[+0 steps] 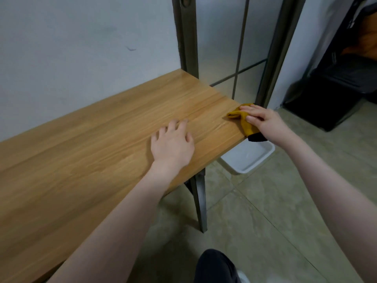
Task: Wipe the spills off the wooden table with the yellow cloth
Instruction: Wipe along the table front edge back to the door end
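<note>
The wooden table (85, 152) runs from the lower left to its right end near the door. My right hand (263, 121) presses the crumpled yellow cloth (242, 119) on the table's right front corner; part of the cloth hangs over the edge, showing a dark end. My left hand (173, 144) lies flat on the tabletop with fingers spread, a hand's width left of the cloth. No spill shows clearly on the wood.
A white tray (251, 158) sits on the tiled floor just under the table's right corner. A metal table leg (200, 201) stands below the front edge. A metal-framed glass door (240, 48) is behind, a black bin (326, 94) at right.
</note>
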